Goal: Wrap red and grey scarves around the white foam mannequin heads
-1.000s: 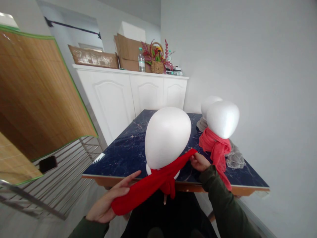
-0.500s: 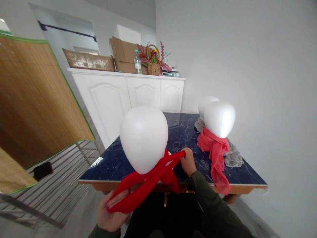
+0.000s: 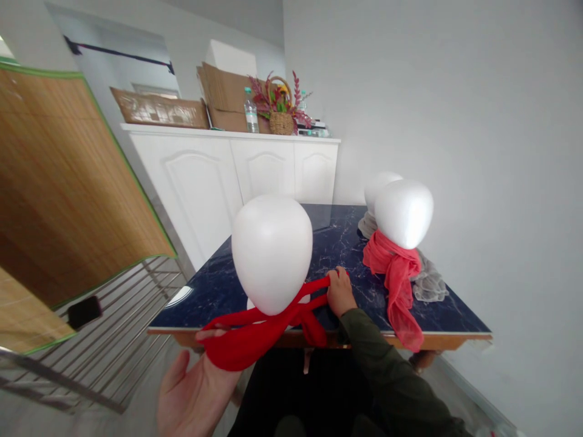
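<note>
A red scarf [image 3: 255,343] passes round the base of a white mannequin head [image 3: 272,252] at the table's front edge, one end hanging down. My left hand [image 3: 198,388] is palm up at the lower left, thumb held apart, its fingers stretched under and through the scarf's loop. The scarf lies across these fingers and partly hides them. On the head's other side, my right hand [image 3: 340,292] closes round the scarf and holds it taut above the tabletop.
The dark blue marbled table [image 3: 337,243] also bears another mannequin head [image 3: 404,213] with a coral scarf [image 3: 395,276], and a third head [image 3: 379,188] behind it by grey fabric [image 3: 428,282]. At left stands a metal rack [image 3: 122,346] with a phone [image 3: 84,312]. A white cabinet [image 3: 195,176] is behind.
The mannequin head has shifted slightly right and stands more upright. My left hand has loosened its grip and turned its palm up, thumb spread. My right hand keeps hold of the scarf.
</note>
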### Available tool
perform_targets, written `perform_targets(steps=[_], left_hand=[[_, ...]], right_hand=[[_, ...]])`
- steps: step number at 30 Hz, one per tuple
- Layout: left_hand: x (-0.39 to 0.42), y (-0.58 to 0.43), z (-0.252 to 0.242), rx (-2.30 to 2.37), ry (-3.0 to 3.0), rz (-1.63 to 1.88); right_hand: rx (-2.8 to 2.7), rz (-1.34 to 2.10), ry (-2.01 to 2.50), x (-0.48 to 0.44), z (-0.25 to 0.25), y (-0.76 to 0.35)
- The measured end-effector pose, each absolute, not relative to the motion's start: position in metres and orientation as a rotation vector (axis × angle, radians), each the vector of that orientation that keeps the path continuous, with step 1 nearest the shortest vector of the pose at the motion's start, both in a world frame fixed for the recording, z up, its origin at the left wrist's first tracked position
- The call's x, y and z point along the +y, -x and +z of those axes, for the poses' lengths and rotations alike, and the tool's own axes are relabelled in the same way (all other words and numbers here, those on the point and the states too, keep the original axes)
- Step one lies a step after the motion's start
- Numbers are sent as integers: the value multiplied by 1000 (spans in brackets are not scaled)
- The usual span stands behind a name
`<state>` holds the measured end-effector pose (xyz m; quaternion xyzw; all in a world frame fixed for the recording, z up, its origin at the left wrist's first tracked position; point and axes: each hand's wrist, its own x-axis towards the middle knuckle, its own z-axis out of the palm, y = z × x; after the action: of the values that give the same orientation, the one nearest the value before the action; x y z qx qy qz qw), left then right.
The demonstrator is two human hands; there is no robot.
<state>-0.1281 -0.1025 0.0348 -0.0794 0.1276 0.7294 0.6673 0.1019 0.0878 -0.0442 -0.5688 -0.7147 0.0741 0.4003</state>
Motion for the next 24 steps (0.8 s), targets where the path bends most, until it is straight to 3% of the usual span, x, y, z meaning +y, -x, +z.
perform_targets(steps=[10, 16, 24], left_hand=[[-112, 116, 19, 510, -81, 1429], [-100, 95, -3, 696, -328, 905], [-87, 117, -11, 1220, -1101, 1043]], right_hand=[[-1840, 144, 1439, 90, -47, -103], [-1882, 195, 1287, 89, -45, -104], [-1833, 331, 1120, 80, -40, -98]])
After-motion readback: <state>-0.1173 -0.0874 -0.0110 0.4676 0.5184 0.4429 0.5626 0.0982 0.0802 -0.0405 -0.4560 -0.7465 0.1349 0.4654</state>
